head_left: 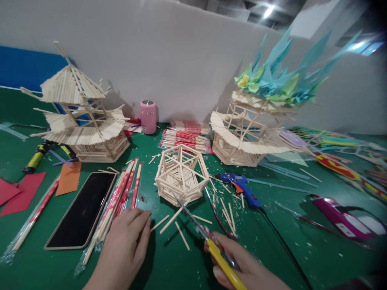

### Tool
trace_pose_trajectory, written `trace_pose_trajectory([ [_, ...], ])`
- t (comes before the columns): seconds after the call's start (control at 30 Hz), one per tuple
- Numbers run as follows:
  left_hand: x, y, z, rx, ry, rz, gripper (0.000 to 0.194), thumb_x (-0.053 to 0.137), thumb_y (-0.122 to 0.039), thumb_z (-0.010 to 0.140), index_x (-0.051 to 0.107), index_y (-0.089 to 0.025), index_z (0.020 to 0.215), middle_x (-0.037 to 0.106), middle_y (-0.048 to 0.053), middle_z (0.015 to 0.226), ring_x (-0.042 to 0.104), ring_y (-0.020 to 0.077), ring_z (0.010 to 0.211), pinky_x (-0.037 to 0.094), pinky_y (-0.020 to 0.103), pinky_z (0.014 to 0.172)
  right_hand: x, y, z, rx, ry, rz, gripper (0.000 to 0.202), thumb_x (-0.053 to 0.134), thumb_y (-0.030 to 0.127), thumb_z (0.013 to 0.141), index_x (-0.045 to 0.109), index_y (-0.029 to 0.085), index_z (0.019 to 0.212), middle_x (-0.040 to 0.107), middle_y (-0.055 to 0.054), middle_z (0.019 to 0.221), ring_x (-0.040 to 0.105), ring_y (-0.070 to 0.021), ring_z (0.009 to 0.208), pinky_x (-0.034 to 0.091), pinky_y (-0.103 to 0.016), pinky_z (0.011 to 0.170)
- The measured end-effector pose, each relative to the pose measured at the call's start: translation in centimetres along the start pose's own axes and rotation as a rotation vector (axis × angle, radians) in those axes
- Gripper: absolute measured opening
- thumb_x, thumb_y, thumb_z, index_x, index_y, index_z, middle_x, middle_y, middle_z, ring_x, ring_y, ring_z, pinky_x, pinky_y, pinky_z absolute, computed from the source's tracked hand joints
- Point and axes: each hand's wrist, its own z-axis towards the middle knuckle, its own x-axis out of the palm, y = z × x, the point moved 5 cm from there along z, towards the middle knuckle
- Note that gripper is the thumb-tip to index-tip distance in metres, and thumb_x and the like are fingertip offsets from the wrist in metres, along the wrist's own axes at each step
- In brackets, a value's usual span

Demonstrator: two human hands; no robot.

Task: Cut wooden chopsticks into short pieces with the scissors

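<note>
My right hand grips yellow-handled scissors; their blades point up-left at a wooden stick lying just in front of a hexagonal stick basket. My left hand rests palm down on the green table, fingertips close to a short loose stick and beside wrapped chopsticks. Several cut sticks lie scattered to the right of the basket.
A phone lies left of the chopsticks. A blue glue gun sits right of the basket. Two stick pagoda models, a pink cup, chopstick bundles and coloured paper stand further back.
</note>
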Motion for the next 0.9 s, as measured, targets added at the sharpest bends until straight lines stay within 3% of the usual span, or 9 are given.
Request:
trace_pose_trajectory([
  [0.07,-0.8,-0.9,-0.1,-0.004,-0.085,-0.165,0.026,0.047,-0.031,0.084,0.069,-0.021,0.094,0.067,0.012,0.099,0.058,0.0276,0.094,0.039,0.036,0.084,0.5,0.7,0.3,-0.043,0.011,-0.04,0.044,0.068,0.039,0.067,0.062,0.023,0.107,0.065,-0.005,0.093,0.059,-0.0236,0.086,0.049,-0.03,0.073],
  [0.2,-0.7,-3.0,-0.1,-0.019,-0.071,-0.358,0.015,0.057,-0.03,0.08,0.066,-0.023,0.089,0.069,0.007,0.09,0.062,0.023,0.083,0.045,0.028,0.075,1.7,2.0,1.0,-0.103,0.083,-0.141,0.055,0.069,0.032,0.063,0.055,0.021,0.115,0.066,-0.006,0.092,0.061,-0.0241,0.085,0.049,-0.03,0.071],
  [0.27,-0.5,-3.7,-0.1,0.001,-0.091,-0.359,0.01,0.055,-0.025,0.08,0.063,-0.023,0.076,0.067,0.005,0.075,0.061,0.019,0.068,0.046,0.025,0.063,1.8,2.4,1.2,-0.102,0.074,-0.231,0.058,0.069,0.032,0.062,0.053,0.021,0.116,0.067,-0.006,0.091,0.062,-0.0239,0.084,0.048,-0.027,0.068],
  [0.37,-0.8,-4.1,-0.4,0.115,-0.189,-0.306,0.019,0.048,-0.018,0.083,0.055,-0.023,0.067,0.058,-0.001,0.061,0.055,0.0132,0.053,0.043,0.02,0.05,1.4,2.8,1.3,-0.084,0.005,-0.362,0.059,0.072,0.031,0.056,0.055,0.019,0.11,0.068,-0.005,0.087,0.063,-0.0247,0.08,0.047,-0.026,0.064],
  [0.5,-1.2,-4.3,-0.9,0.278,-0.287,-0.244,0.018,0.044,-0.011,0.083,0.054,-0.023,0.075,0.057,-0.004,0.064,0.056,0.0091,0.054,0.045,0.014,0.051,1.1,2.8,1.3,-0.079,-0.054,-0.415,0.051,0.07,0.028,0.057,0.056,0.018,0.105,0.066,-0.005,0.085,0.061,-0.0245,0.078,0.045,-0.027,0.063],
  [0.67,-1.3,-4.3,-1.0,0.316,-0.33,-0.206,0.019,0.046,-0.009,0.083,0.057,-0.023,0.088,0.058,-0.005,0.067,0.059,0.0074,0.059,0.048,0.011,0.057,1.3,2.6,1.6,-0.084,-0.072,-0.438,0.04,0.067,0.023,0.059,0.057,0.02,0.098,0.066,-0.002,0.08,0.06,-0.0212,0.071,0.044,-0.027,0.062],
  [0.9,-1.5,-4.0,-0.9,0.338,-0.334,-0.205,0.022,0.046,-0.007,0.081,0.058,-0.023,0.09,0.059,-0.004,0.07,0.06,0.0063,0.061,0.048,0.01,0.057,1.5,2.4,2.1,-0.12,-0.08,-0.429,0.042,0.066,0.025,0.061,0.057,0.019,0.101,0.067,-0.006,0.088,0.062,-0.0259,0.081,0.045,-0.03,0.068],
])
